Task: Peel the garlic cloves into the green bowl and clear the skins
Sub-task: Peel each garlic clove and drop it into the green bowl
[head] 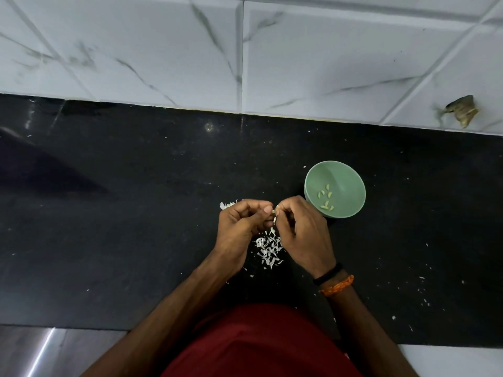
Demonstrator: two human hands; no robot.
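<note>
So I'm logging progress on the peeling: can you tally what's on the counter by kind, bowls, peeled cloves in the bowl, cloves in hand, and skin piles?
Bowl: 1
Peeled cloves in the bowl: about 7 (small, hard to separate)
Clove pinched between left hand and right hand: 1
Skin piles: 1 main pile, plus loose flakes
Total: about 10

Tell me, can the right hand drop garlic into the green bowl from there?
Probably yes. The right hand sits right beside the green bowl, nearly touching its near rim, and nothing stands between them. It is pinching a garlic clove together with the left hand.
</note>
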